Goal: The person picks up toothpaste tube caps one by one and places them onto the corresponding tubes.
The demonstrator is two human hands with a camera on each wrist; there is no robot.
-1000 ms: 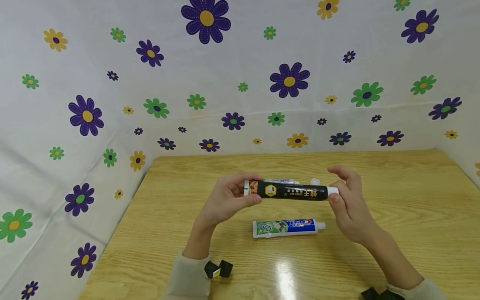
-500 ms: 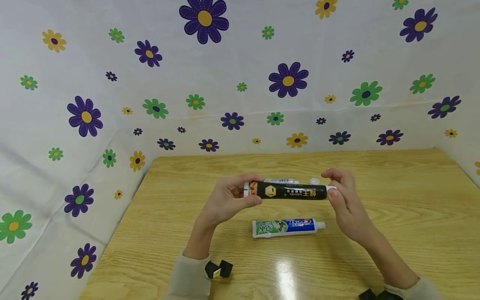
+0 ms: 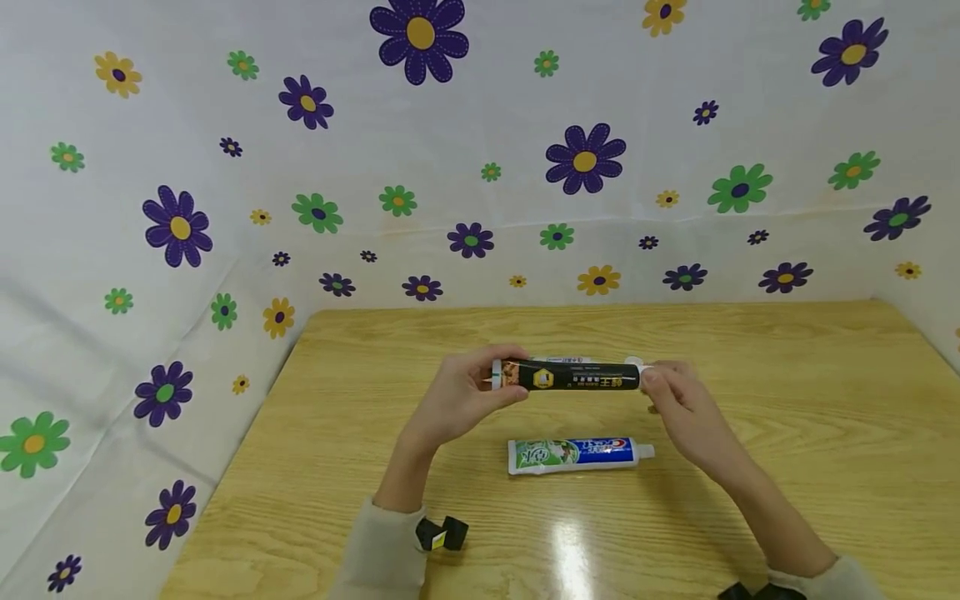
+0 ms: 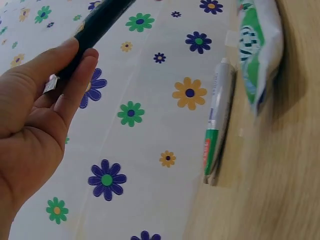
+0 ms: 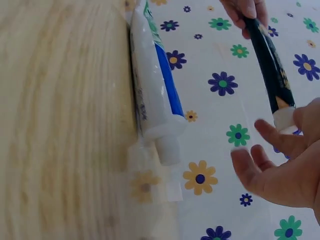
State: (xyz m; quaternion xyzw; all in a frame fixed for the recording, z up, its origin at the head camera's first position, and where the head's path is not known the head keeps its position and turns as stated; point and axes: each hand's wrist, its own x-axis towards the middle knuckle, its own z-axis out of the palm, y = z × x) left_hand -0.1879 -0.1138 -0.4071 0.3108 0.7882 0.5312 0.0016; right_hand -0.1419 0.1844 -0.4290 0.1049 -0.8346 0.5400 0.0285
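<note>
A black tube with a yellow hexagon (image 3: 585, 376) is held level above the table between both hands. The left hand (image 3: 457, 396) pinches its flat end between thumb and fingers; the left wrist view shows the same hand (image 4: 37, 110) gripping the dark tube (image 4: 95, 32). At the other end, the right hand (image 3: 693, 417) pinches the white cap with thumb and index finger. In the right wrist view this hand (image 5: 287, 165) has its other fingers apart from the white cap (image 5: 284, 120). Below the held tube lies a green and blue tube (image 3: 573, 455).
Behind the held tube, mostly hidden, lies a smaller white tube, seen with a green end in the left wrist view (image 4: 217, 120). A small white round object (image 3: 634, 361) is beside it. The wooden table (image 3: 817, 400) meets a flowered cloth (image 3: 510, 192) at its back edge.
The right hand's raised index finger has come down to the cap, and its fingers have turned lower behind it. The black tube's cap end has shifted slightly left and up. The left hand keeps its hold.
</note>
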